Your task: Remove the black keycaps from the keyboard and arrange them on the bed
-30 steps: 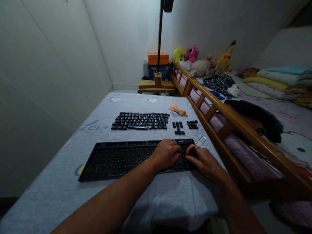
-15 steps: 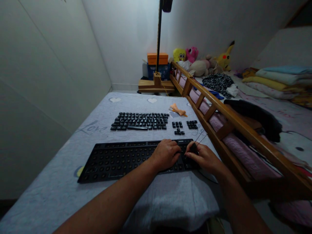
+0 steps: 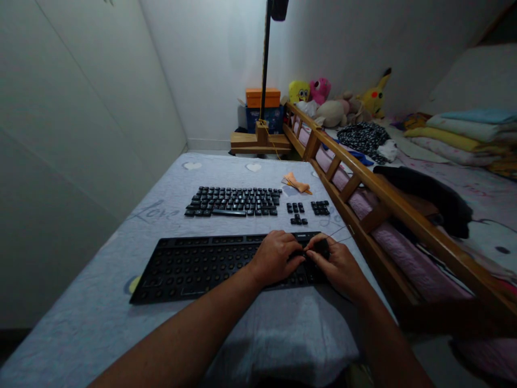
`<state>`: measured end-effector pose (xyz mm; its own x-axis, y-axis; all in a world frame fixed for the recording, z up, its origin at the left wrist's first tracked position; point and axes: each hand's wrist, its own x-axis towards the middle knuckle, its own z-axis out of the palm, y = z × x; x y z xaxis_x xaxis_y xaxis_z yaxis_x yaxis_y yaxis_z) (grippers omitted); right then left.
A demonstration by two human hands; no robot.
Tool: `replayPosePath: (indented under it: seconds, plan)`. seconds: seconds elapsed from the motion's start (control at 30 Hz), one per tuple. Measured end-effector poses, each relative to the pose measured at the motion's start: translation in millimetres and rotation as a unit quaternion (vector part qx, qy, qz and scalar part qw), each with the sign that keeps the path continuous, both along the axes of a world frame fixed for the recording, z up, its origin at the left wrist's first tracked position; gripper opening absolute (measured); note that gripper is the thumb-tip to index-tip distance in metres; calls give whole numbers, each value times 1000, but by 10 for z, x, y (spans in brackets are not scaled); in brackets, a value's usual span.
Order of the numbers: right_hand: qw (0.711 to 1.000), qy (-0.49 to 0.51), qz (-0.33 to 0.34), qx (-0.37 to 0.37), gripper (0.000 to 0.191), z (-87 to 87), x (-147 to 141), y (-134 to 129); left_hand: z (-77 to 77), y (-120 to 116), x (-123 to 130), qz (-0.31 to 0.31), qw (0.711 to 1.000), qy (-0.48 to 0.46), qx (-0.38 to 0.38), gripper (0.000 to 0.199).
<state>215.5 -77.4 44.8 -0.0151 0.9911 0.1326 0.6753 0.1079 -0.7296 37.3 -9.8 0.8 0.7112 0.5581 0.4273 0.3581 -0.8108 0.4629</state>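
A black keyboard (image 3: 194, 268) lies across the cloth, most of its key positions bare of caps. My left hand (image 3: 278, 257) rests over its right half, thumb and fingers drawn together; whatever is between them is too small to make out. Closed in my right hand (image 3: 337, 264) is a wire keycap puller (image 3: 322, 248), its dark handle in the palm and its thin wires pointing to the upper right. The fingertips of both hands meet above the number pad area. Behind the keyboard, removed keycaps (image 3: 234, 201) are laid out in rows, with smaller groups of keycaps (image 3: 298, 219) to their right.
An orange cloth bow (image 3: 297, 182) lies beyond the small keycap groups. The wooden bed rail (image 3: 365, 191) runs along the right side, with bedding and plush toys (image 3: 374, 99) behind it. A pole on a wooden base (image 3: 260, 141) stands at the far end. A pale wall rises left.
My right hand has turned, bringing its fingertips left to meet those of my left hand. The puller's wires have tipped lower. My left fingers have drawn closer together.
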Motion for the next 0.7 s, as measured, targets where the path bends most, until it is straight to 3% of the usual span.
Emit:
replayPosePath:
  seconds: [0.23,0.6,0.7]
  plan:
    - [999,-14,-15,46,6,-66,-20,5,6,0,0,11,1000,-4,19,14]
    - [989,46,-135,40,11,-42,-156,50,45,-15,-8,21,998,-25,46,13]
    - [988,55,-139,40,10,-41,-131,55,51,-15,-12,26,998,-38,44,14]
